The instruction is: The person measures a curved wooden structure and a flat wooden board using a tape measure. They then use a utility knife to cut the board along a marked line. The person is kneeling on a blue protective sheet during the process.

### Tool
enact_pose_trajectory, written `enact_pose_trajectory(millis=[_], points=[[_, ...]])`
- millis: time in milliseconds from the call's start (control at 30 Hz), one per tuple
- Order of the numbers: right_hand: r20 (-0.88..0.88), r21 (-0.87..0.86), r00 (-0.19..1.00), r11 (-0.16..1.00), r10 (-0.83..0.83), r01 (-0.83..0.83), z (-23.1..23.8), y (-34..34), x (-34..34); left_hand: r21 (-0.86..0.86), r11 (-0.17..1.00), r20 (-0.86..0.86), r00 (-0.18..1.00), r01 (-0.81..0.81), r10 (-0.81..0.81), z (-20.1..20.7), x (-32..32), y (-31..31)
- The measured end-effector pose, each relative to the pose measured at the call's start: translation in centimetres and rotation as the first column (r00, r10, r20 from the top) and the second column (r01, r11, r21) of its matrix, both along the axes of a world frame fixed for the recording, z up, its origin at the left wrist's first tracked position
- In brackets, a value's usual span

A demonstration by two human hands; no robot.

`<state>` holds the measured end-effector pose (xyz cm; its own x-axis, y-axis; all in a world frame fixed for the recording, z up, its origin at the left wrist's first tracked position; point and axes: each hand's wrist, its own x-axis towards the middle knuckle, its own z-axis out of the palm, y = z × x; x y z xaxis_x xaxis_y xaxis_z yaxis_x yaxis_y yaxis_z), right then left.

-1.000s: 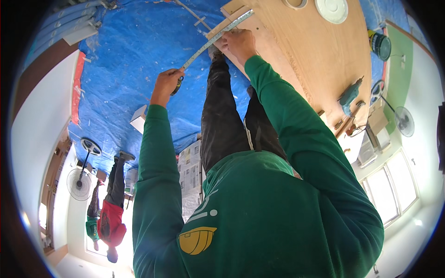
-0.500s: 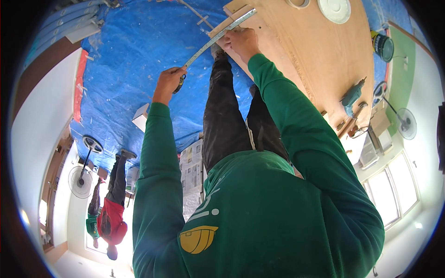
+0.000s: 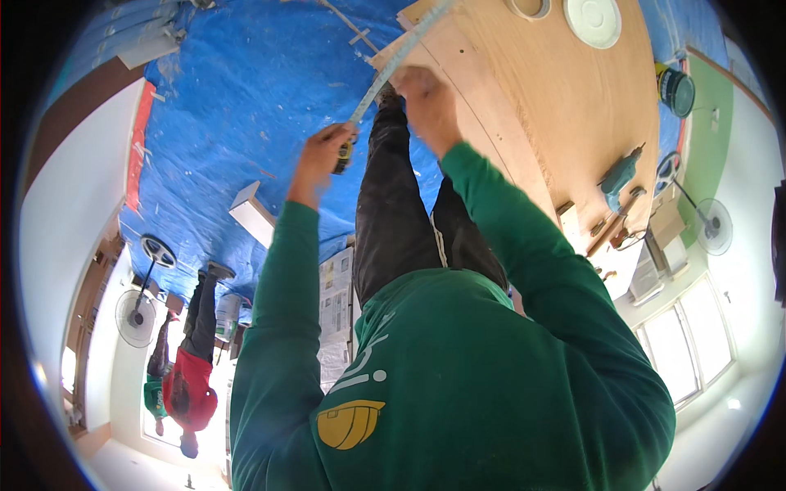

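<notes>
My left hand (image 3: 318, 159) is closed around a tape measure (image 3: 344, 154), held over the blue sheeting. Its metal blade (image 3: 378, 82) slants up and to the right, across the corner of a plywood sheet (image 3: 573, 106). By the sheet's left edge, just below the blade, is my right hand (image 3: 430, 106). Motion smears its fingers, so whether they hold anything does not show. A dark line runs along the plywood to the right of this hand.
On the plywood lie a green power drill (image 3: 620, 176), a hammer (image 3: 616, 221), a white lid (image 3: 593, 20) and a ring-shaped roll (image 3: 530, 6). Blue sheeting (image 3: 237, 98) covers the floor, with a white box (image 3: 253, 213) on it. Two people (image 3: 190, 393) stand behind me at left.
My left hand has moved right with the tape measure, toward the plywood. The blade has shifted and is now blurred. My right hand has come down slightly, away from the blade.
</notes>
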<state>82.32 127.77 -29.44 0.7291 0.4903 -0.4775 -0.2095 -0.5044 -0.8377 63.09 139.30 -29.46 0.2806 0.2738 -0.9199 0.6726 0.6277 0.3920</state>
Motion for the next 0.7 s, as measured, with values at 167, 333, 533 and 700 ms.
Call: enact_pose_trajectory(millis=[167, 333, 533, 700], points=[[-0.055, -0.229, 0.982, 0.955, 0.182, -0.190, 3.7, -5.1, -6.4, -0.350, 0.736, 0.155, 0.739, -0.579, 0.655, 2.6, 3.9, -11.9], [-0.217, -0.162, 0.912, 0.909, 0.347, -0.384, 1.7, -10.0, -2.0, -0.149, 0.981, 0.234, 0.960, -0.122, 0.155, 4.5, 4.4, -13.9], [0.087, -0.497, 0.461, 0.440, 0.883, -0.748, 2.7, -11.3, 9.8, 0.340, 0.865, 0.275, 0.918, -0.370, 0.285, 5.2, 6.1, -1.3], [0.274, -0.882, -0.225, 0.150, 0.935, -0.448, 3.8, -7.5, 20.8, 0.315, 0.843, 0.438, 0.855, -0.436, 0.278, -0.4, 6.5, 2.2]])
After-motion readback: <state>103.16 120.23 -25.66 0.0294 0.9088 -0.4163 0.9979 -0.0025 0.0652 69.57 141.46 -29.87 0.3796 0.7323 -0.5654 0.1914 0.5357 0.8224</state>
